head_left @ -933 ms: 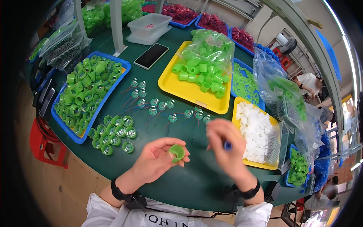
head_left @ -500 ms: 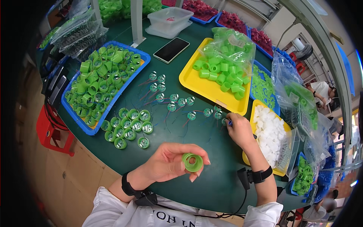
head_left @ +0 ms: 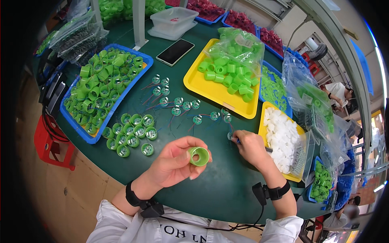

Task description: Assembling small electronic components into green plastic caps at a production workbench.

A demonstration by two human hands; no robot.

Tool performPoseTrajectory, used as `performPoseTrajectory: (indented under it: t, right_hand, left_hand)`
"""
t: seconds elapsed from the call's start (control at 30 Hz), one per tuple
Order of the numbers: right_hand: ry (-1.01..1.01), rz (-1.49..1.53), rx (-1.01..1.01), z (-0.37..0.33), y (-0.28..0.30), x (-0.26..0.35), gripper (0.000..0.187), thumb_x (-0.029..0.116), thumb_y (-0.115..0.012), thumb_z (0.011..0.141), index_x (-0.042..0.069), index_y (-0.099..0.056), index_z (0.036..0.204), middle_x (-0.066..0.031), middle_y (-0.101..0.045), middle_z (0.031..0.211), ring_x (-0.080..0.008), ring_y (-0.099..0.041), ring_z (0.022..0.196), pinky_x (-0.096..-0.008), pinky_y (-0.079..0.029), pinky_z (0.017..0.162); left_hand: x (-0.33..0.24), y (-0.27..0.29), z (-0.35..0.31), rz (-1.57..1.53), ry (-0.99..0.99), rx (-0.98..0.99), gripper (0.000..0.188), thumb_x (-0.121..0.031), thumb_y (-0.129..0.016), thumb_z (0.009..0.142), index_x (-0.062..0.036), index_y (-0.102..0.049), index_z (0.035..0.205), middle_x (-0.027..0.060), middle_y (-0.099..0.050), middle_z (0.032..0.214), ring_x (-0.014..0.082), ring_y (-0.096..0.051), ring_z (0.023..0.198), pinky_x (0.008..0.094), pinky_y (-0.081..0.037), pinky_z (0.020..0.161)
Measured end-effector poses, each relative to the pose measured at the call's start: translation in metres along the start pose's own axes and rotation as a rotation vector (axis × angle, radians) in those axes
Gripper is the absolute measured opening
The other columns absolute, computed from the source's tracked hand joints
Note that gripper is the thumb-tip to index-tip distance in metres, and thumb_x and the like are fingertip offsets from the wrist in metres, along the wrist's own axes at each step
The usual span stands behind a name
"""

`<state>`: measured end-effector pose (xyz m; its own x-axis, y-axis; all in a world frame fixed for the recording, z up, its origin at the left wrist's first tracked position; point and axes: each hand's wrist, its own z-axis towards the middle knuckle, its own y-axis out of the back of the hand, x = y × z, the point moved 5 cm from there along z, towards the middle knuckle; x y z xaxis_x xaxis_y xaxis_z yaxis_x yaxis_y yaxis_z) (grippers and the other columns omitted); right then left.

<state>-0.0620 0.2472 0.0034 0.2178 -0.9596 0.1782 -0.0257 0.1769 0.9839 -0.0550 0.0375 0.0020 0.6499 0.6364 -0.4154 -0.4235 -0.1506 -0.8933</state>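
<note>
A short green plastic cup (head_left: 199,157) with a round hole in its bottom is held by my left hand (head_left: 176,160), fingers wrapped about its side and its wide mouth facing up. My right hand (head_left: 250,148) is closed in a pinch at the right. At its fingertips is a small round circuit board (head_left: 229,136), seen nearly edge-on with thin wires hanging down. A slim blue-and-dark tool (head_left: 238,141) also lies in that hand, mostly hidden by the fingers. Several wired round circuit boards (head_left: 197,119) lie loose just beyond.
Left of my hands stand several green cups with boards inside (head_left: 132,140). Further left is a blue tray (head_left: 148,60) of wired green cups. A yellow tray (head_left: 194,83) of green cups, a phone (head_left: 175,52) and a yellow tray (head_left: 262,121) of white pieces sit beyond.
My right hand has moved left and toward me, with the circuit board now at its fingertips. The green cup is tilted differently in my left hand. The whole view has shifted slightly.
</note>
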Motion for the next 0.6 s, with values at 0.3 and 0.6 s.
performPoseTrajectory:
  t: [0.3,0.6]
  right_hand:
    - [-0.535,1.181,0.058,-0.042,0.03,0.05,0.016,0.012,-0.061,0.085,-0.003,-0.06,0.089,-0.0017,-0.059,0.069,-0.0036,-0.046,0.047,-0.0185,-0.036,0.042]
    - [-0.45,1.374,-0.166,-0.058,0.044,0.095,0.016,0.007,-0.064,0.083,-0.006,-0.062,0.091,-0.0027,-0.058,0.06,-0.0041,-0.047,0.047,-0.0179,-0.035,0.042]
  left_hand:
    - [-0.005,-0.02,-0.006,1.162,-0.52,-0.164,0.043,0.004,-0.07,0.07,-0.0007,-0.054,0.11,0.014,-0.056,0.106,0.0214,-0.06,0.09,0.0313,-0.052,0.075]
    - [-0.007,-0.027,-0.01,1.243,-0.646,-0.181,0.043,-0.002,-0.075,0.066,-0.0009,-0.058,0.105,0.0141,-0.062,0.101,0.026,-0.062,0.089,0.0318,-0.052,0.075]
